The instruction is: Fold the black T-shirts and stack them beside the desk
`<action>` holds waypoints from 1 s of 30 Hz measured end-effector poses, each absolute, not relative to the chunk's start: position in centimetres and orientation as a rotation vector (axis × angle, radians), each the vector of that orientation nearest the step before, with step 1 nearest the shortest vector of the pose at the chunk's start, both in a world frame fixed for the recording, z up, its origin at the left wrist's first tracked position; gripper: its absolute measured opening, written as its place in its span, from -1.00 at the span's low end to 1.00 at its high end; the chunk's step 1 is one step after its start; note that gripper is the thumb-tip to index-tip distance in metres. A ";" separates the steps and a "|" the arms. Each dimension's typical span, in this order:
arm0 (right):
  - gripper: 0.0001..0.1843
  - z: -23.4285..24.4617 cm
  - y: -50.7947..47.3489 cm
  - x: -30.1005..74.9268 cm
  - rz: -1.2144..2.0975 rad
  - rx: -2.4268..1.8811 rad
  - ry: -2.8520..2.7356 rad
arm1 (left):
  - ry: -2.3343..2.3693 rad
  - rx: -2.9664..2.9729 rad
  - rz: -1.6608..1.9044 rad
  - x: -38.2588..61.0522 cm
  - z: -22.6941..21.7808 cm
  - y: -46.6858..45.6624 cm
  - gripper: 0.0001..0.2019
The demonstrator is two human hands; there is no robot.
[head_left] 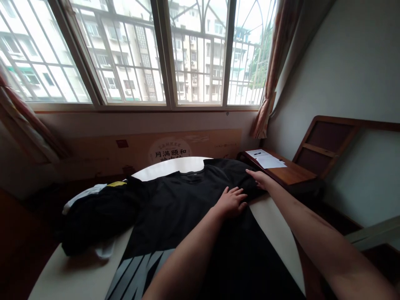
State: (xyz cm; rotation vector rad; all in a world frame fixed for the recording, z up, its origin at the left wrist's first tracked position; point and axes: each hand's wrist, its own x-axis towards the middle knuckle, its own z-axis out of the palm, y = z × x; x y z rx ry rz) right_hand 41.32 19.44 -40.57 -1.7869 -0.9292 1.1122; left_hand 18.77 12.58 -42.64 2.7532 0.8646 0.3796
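Note:
A black t-shirt [178,208] with grey stripes near its hem lies spread flat on a round white table [78,271]. My left hand [230,203] rests flat on the shirt near its right sleeve, fingers stretched out. My right hand [260,178] lies on the right sleeve at the table's edge, fingers extended and pressing the cloth. Neither hand grips anything.
A heap of dark clothes with white and yellow parts [93,212] sits on the table's left side. A wooden side table with papers and a pen [270,161] stands at the right. A cardboard sheet [168,150] leans under the barred window.

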 end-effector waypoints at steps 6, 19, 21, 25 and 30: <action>-0.86 -40.6 19.8 41.2 1.122 -1.906 -0.828 | 0.845 2.699 0.447 18.5 -42.7 12.8 -0.53; -0.78 -40.9 19.1 40.0 0.897 -1.754 -0.961 | 1.201 2.431 0.627 18.2 -43.7 14.3 -0.50; -0.75 -40.5 19.3 39.4 0.777 -1.681 -1.085 | 1.156 2.135 0.880 18.1 -43.8 14.9 -0.59; -0.70 -39.5 19.4 36.7 0.588 -1.575 -1.340 | 1.154 1.643 1.183 17.0 -43.6 17.3 -0.61; -0.59 -39.2 18.0 31.9 0.421 -1.488 -1.761 | 1.164 1.353 1.218 15.2 -43.7 19.5 -0.48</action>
